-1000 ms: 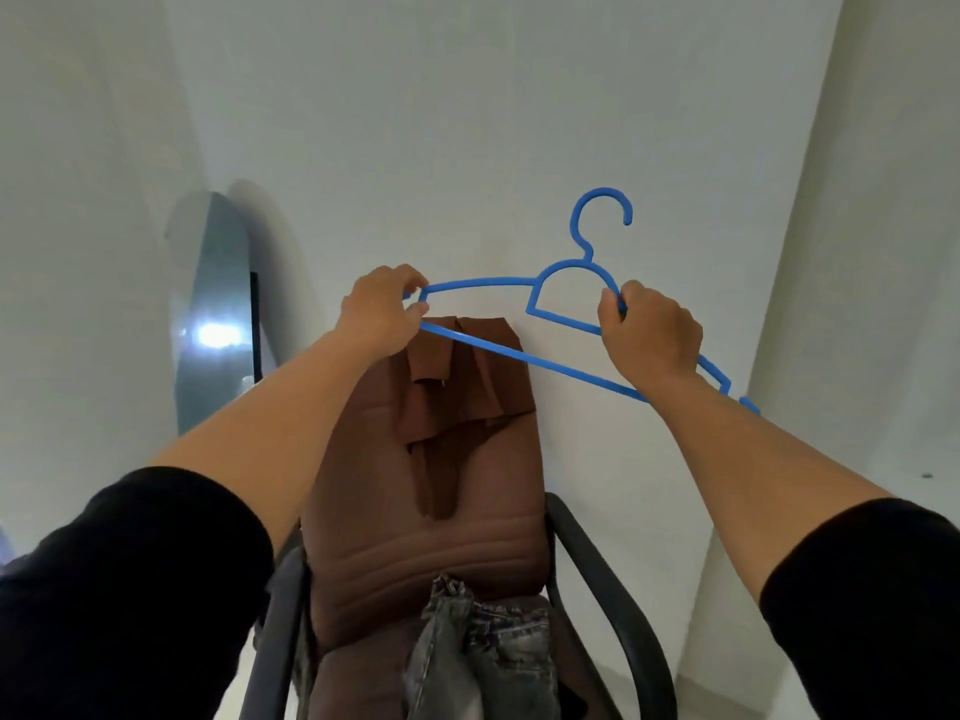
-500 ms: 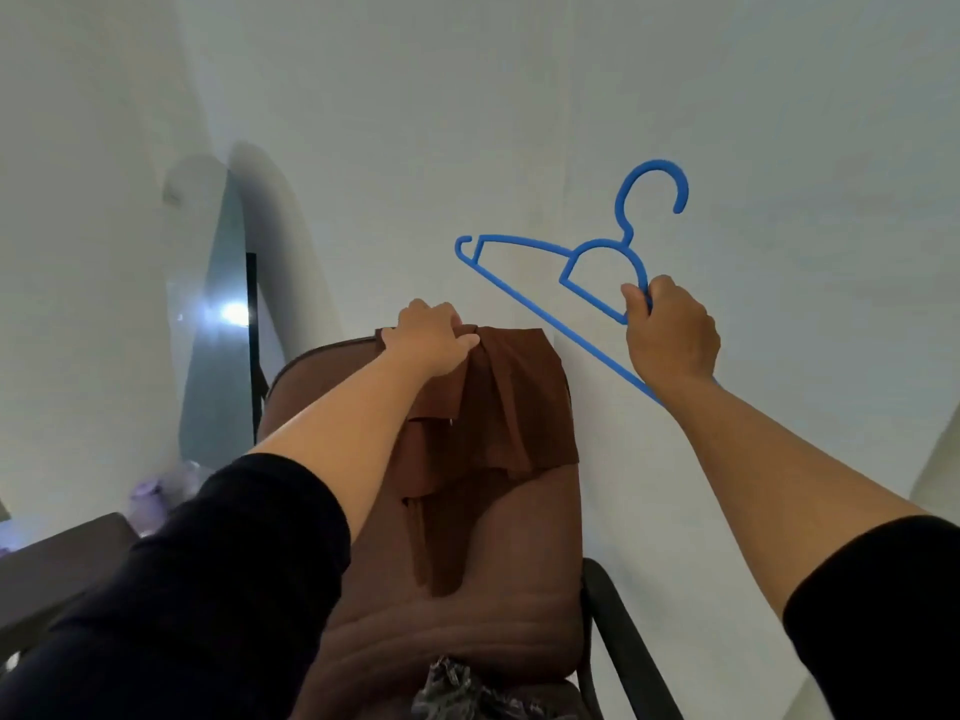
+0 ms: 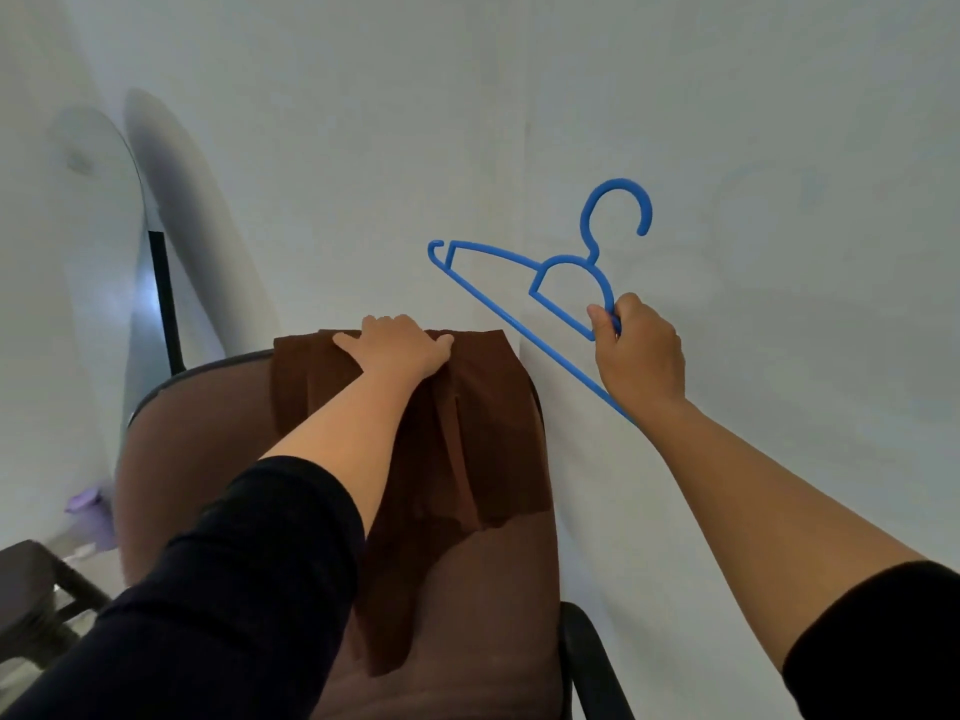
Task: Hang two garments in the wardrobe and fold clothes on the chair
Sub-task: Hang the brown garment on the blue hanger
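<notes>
Gripping the blue hanger (image 3: 524, 283) right of the chair (image 3: 197, 439), my right hand (image 3: 636, 350) stays closed; my left hand (image 3: 397, 345) lies spread on the brown garment (image 3: 488, 433).

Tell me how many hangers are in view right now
1. A blue hanger is held up in the right hand, against the white wall. Others could be out of frame.

One blue hanger (image 3: 540, 304), one brown garment (image 3: 467, 433) over one chair (image 3: 197, 433), two hands: left hand (image 3: 400, 348), right hand (image 3: 636, 350), and one mirror (image 3: 88, 252)
</notes>
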The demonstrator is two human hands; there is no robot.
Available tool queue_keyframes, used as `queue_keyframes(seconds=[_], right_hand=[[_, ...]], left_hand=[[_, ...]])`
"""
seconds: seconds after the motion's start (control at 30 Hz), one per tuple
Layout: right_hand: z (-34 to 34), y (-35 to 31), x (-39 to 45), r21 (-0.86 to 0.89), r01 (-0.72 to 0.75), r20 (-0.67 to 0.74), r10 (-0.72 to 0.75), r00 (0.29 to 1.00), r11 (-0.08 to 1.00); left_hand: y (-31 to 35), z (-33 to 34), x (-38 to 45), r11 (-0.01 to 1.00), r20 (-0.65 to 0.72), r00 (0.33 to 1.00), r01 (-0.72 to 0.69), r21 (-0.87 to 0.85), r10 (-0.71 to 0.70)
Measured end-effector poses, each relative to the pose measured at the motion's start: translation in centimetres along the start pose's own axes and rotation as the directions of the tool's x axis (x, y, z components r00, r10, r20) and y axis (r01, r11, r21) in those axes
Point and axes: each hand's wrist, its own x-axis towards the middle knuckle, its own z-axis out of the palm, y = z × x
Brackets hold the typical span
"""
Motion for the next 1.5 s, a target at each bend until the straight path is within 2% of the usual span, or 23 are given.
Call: queue_keyframes(seconds=[0.27,0.3,0.37,0.47,0.53,0.7,0.83,0.97,1.1,1.2,1.3,1.4,1.5], right_hand=[[0.0,-0.8,-1.0,0.05,-0.033,0.015,0.032,0.999,0.998],[-0.3,-1.0,-1.1,0.066,-0.041,0.02,0.04,0.999,0.997],[-0.9,-1.6,-1.3,0.096,-0.05,0.036,0.046,0.998,0.994],[-2.2,-3.3,-2.3,0.111,-0.062,0.082,0.053,0.995,0.992],[-3.2,-5.1,-3.4,0.092,-0.065,0.146,0.051,0.988,0.994],[-5.8,-10.6,-7.1,0.127,-0.03,0.254,-0.004,0.967,0.991],[-7.0,-14.4,-10.2,0.155,-0.026,0.321,-0.025,0.947,0.988],[-8.0,-17.7,-13.0,0.23,-0.012,0.287,-0.056,0.956,0.973],[-9.6,-20.4,-15.4,0.264,0.004,0.27,-0.078,0.96,0.964],[-10.8,-22.0,-17.3,0.363,0.003,0.37,-0.147,0.917,0.932],[-11.0,-23.8,-19.5,0.414,0.009,0.445,-0.211,0.87,0.91],[-11.0,-25.5,-21.1,0.422,0.041,0.441,-0.244,0.864,0.906],[-11.7,-26.2,-22.1,0.351,0.086,0.421,-0.239,0.875,0.933]], left_hand=[[-1.7,-0.7,0.2,0.994,-0.193,0.976,-0.104,-0.017,0.099],[-2.1,-0.9,-0.4,0.991,-0.202,0.975,-0.111,-0.072,0.095],[-3.2,-1.3,-1.6,0.952,-0.189,0.981,-0.103,-0.288,0.049],[-5.7,-2.9,-3.1,0.777,-0.146,0.989,-0.114,-0.619,0.028],[-7.5,-4.9,-4.3,0.668,-0.166,0.982,-0.184,-0.721,0.091],[-12.2,-11.1,-8.2,0.496,-0.251,0.949,-0.313,-0.81,0.189],[-15.9,-15.6,-11.1,0.256,-0.251,0.946,-0.299,-0.919,0.204],[-17.7,-19.8,-14.2,0.014,-0.28,0.929,-0.292,-0.956,0.241],[-18.9,-23.4,-17.0,-0.143,-0.319,0.911,-0.29,-0.946,0.261],[-19.9,-25.1,-18.8,-0.171,-0.341,0.915,-0.309,-0.936,0.217],[-20.9,-25.9,-19.8,-0.116,-0.321,0.936,-0.306,-0.945,0.146],[-21.6,-26.3,-20.7,-0.05,-0.3,0.946,-0.296,-0.954,0.119],[-22.6,-26.0,-21.2,-0.008,-0.274,0.955,-0.275,-0.962,0.11]])
